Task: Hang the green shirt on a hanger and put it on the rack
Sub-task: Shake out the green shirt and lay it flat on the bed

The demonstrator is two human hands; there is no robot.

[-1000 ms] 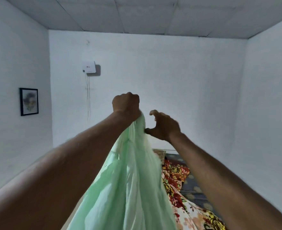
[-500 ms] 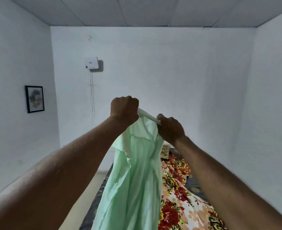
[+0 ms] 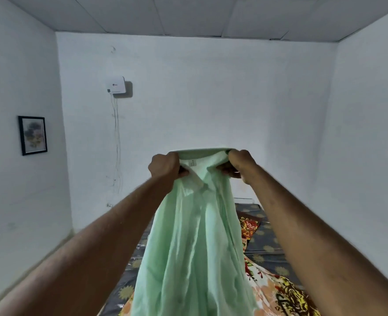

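Note:
A pale green shirt hangs in front of me from its collar, which is stretched flat between my two hands at about chest height. My left hand grips the collar's left end. My right hand grips the right end. A small white label shows inside the collar. The shirt's body drops down past the bottom of the view. No hanger and no rack are in view.
A bed with a grey patterned sheet and a flowered blanket lies below and to the right. White walls close the room. A white box with hanging cables and a framed picture are on the left walls.
My right hand went from open beside the shirt to gripping the collar. Both hands then moved apart and spread the collar flat. The view has tilted down a little.

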